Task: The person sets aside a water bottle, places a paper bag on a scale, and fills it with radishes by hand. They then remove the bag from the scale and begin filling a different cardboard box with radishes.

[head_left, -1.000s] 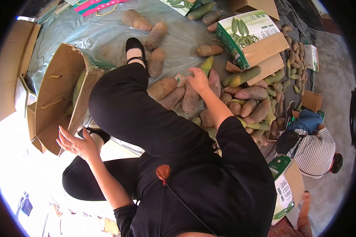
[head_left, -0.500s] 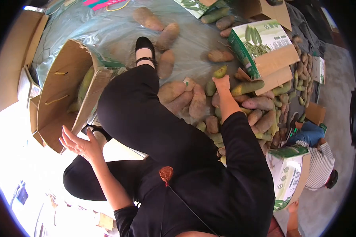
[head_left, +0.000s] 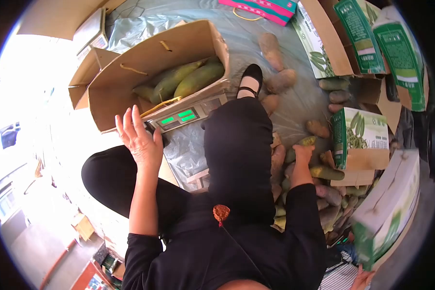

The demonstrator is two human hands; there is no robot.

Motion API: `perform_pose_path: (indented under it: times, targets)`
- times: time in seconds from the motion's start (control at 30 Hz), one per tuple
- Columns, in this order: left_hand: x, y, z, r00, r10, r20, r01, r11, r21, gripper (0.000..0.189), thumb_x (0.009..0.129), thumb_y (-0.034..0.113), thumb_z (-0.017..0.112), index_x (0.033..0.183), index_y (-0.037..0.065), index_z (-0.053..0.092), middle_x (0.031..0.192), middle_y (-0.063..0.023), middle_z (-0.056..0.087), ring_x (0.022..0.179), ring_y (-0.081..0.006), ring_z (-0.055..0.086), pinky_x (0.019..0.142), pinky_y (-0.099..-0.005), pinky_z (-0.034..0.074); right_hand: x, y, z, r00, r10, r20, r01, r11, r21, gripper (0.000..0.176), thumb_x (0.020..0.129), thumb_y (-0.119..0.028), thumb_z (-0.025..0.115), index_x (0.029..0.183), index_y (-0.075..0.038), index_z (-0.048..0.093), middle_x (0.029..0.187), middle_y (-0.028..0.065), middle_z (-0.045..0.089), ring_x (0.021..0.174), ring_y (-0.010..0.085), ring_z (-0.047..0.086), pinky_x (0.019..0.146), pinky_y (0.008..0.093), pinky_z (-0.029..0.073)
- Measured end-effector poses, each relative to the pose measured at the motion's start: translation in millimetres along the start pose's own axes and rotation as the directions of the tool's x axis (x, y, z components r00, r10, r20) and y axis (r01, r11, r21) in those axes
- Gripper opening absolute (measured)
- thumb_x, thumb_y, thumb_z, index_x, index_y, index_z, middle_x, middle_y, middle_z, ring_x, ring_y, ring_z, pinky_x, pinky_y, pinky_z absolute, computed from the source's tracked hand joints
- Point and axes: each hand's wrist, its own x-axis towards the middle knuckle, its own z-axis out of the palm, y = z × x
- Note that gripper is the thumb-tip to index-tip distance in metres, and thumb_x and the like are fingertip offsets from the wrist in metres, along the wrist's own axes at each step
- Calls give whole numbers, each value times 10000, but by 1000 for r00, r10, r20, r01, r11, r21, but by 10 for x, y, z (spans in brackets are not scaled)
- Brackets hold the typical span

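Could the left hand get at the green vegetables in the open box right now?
Probably yes: the left hand looks empty beside the open box, and nothing seems to cover the green vegetables inside.

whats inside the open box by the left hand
Inside the open box lie several long green vegetables, side by side. The box's near wall hides their lower parts, and they cover the bottom beneath them, so anything deeper can't be seen.

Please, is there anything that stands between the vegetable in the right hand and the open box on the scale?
Yes: the bent leg in black trousers lies between the green vegetable, gripped by the right hand, and the open box on the scale.
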Motion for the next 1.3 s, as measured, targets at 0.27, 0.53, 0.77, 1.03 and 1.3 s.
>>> perform_pose_path:
  times: [0.27, 0.53, 0.77, 1.03, 1.3]
  targets:
    - [1, -6, -12, 1000, -8, -10, 8, 1000, -12, 819, 659, 56, 729, 1368, 68, 319, 1353, -152, 340, 1311, -411, 210, 1077, -488, 204, 244, 301, 166, 970, -241, -32, 243, 956, 164, 888, 586, -157, 802, 1265, 108, 295, 1208, 269, 493, 1088, 345, 535, 896, 384, 448]
    - [-4, -19, 6, 1000, 6, -7, -6, 1000, -1, 811, 666, 37, 711, 1372, 70, 315, 1362, -152, 332, 1318, -414, 195, 1083, -492, 190, 256, 200, 399, 959, -269, -87, 278, 954, 112, 770, 568, -209, 817, 1192, 49, 447, 1153, 217, 552, 1039, 340, 550, 873, 383, 451]
    - [14, -32, 39, 1000, 2, -12, -2, 1000, 8, 810, 666, 47, 712, 1373, 70, 317, 1366, -152, 326, 1318, -411, 194, 1083, -493, 186, 231, 406, 315, 894, -442, -66, 433, 819, 377, 665, 542, -169, 826, 1108, 31, 540, 1147, 162, 557, 994, 315, 544, 852, 368, 444]
    - [6, -30, -38, 1000, -21, 13, 21, 1000, -11, 823, 659, 75, 727, 1374, 78, 318, 1357, -149, 330, 1310, -414, 204, 1075, -513, 184, -162, 662, 102, 767, -628, 133, 400, 630, 665, 692, 572, 20, 749, 1203, 22, 467, 1084, 93, 568, 990, 210, 555, 854, 333, 451]
    - [-22, -52, -79, 998, -39, 38, 40, 999, -32, 833, 671, 98, 732, 1387, 116, 309, 1372, -114, 315, 1337, -380, 180, 1061, -582, 167, -1343, 37, -931, 452, -791, 412, 431, 598, 676, 751, 592, 82, 687, 1286, -2, 412, 1201, 95, 526, 1120, 212, 495, 959, 323, 387]
